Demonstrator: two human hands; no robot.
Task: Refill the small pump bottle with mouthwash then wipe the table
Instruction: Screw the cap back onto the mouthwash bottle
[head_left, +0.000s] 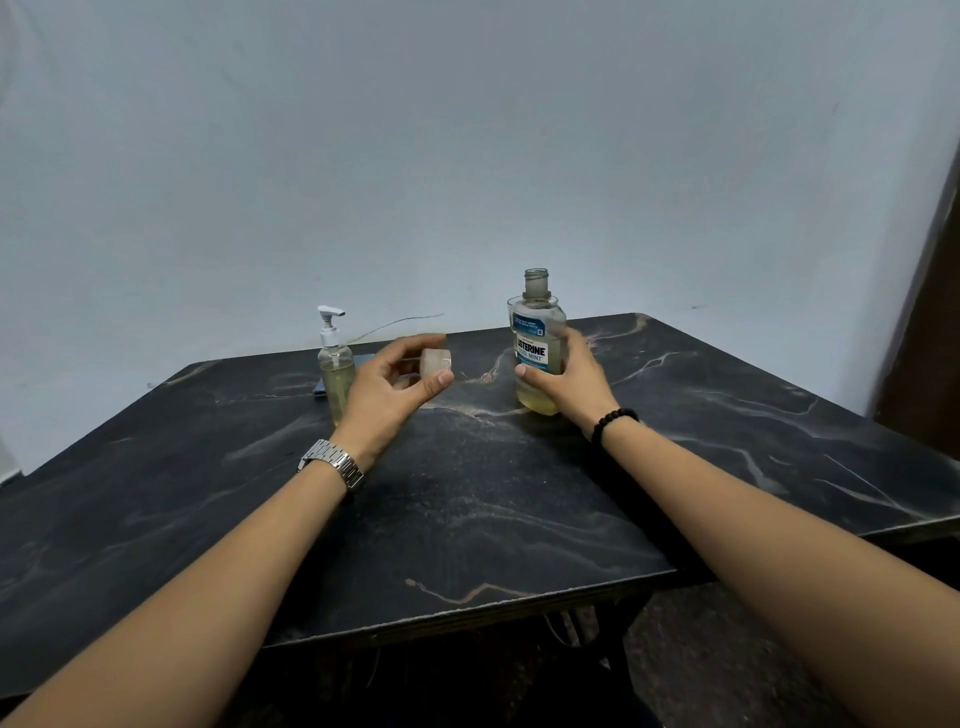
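A mouthwash bottle (535, 332) with a blue and white label stands upright on the black marble table (467, 509), its neck uncapped and yellowish liquid low inside. My right hand (569, 384) wraps around its lower right side. My left hand (395, 387) hovers over the table left of the bottle, fingers closed on the pale translucent cap (435, 362). A small clear pump bottle (335, 369) with a white pump head stands upright just left of my left hand, partly filled with yellow liquid.
A dark flat object (319, 388) lies behind the pump bottle, mostly hidden. A thin wire (400, 323) runs along the table's far edge by the pale wall. The table's front edge is near me, and a dark frame stands at far right.
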